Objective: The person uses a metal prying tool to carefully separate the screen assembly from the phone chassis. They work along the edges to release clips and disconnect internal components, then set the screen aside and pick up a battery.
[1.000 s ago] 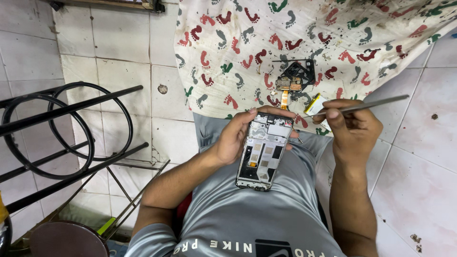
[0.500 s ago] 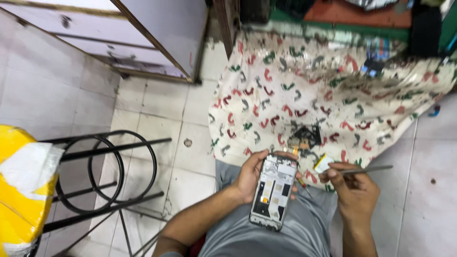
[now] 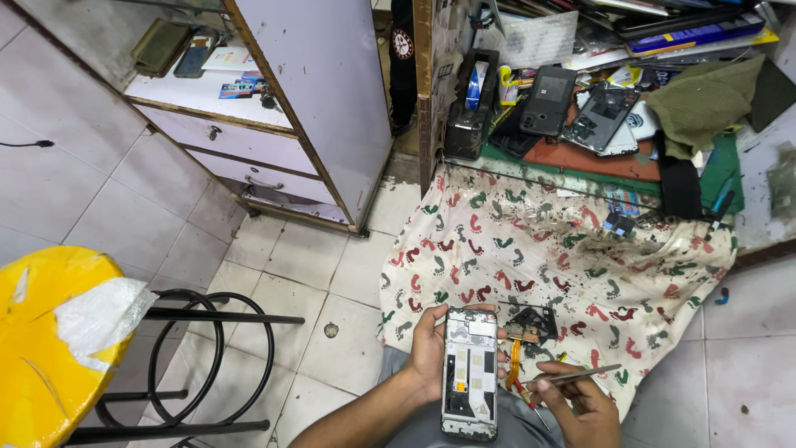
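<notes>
Two hands are seen low in the head view. Left hand point(image 3: 431, 348) is wrapped around an opened phone point(image 3: 470, 373), thumb on its near edge, fingers point(image 3: 494, 338) curled over the far edge; back cover is off and the inner frame is exposed. The phone's long axis runs straight away from the body. An orange ribbon cable point(image 3: 514, 365) hangs just right of those fingers. Right hand point(image 3: 580, 402) lies right of the phone, fingers pinched narrowly on metal tweezers point(image 3: 580, 375), the tips pointing away from the phone over the patterned cloth point(image 3: 564, 249).
</notes>
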